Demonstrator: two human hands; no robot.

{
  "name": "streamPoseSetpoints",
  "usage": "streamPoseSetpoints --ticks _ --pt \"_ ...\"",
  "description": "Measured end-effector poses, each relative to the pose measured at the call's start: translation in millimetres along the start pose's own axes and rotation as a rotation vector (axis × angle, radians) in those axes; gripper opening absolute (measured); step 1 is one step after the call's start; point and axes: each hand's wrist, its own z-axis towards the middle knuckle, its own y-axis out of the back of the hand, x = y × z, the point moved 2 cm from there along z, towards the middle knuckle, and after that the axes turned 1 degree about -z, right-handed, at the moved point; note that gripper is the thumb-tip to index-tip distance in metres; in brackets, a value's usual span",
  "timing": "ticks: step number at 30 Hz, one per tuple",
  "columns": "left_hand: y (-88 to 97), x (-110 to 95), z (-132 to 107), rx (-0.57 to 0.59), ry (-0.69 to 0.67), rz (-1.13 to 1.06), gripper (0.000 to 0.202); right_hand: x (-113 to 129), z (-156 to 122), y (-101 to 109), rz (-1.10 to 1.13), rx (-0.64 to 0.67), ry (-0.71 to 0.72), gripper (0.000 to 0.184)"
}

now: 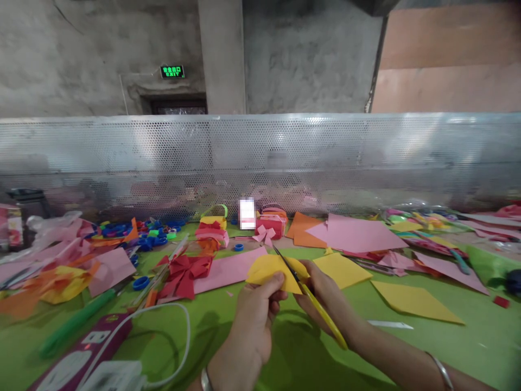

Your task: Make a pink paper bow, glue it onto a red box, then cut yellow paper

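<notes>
My left hand [254, 320] pinches a folded yellow paper piece [271, 270] between thumb and fingers, holding it up over the green table. My right hand [325, 296] grips yellow-handled scissors [313, 301], whose dark blades cross the yellow paper's right side. The two hands are close together just below the table's middle. A bracelet shows on each wrist.
Green table [407, 347] strewn with paper: pink sheets [358, 233], yellow sheets [415, 304], an orange sheet [303, 228], a red paper bow [185, 271], blue rings [141, 282]. A power strip with white cable [81, 358] lies at front left. A perforated metal screen [260, 163] backs the table.
</notes>
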Motion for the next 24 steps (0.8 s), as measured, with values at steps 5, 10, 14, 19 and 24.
streamPoseSetpoints --ticks 5,10,14,19,24 --pt "2.2 -5.5 1.2 -0.047 -0.019 -0.023 0.007 4.4 -1.7 -3.5 0.072 0.106 -0.176 0.060" --pt "11.0 -21.3 8.9 -0.170 -0.141 -0.043 0.007 14.0 -5.3 16.9 0.237 0.264 -0.271 0.079" --pt "11.5 -21.6 10.5 -0.192 -0.132 -0.034 0.009 15.2 0.4 38.3 0.362 0.033 -0.160 0.043" --pt "5.1 -9.4 5.9 -0.099 -0.064 0.031 0.012 12.0 6.7 27.7 0.415 -0.114 -0.120 0.033" --pt "3.0 -5.0 2.8 0.004 -0.069 0.099 0.013 9.2 7.6 18.1 0.447 -0.176 -0.149 0.034"
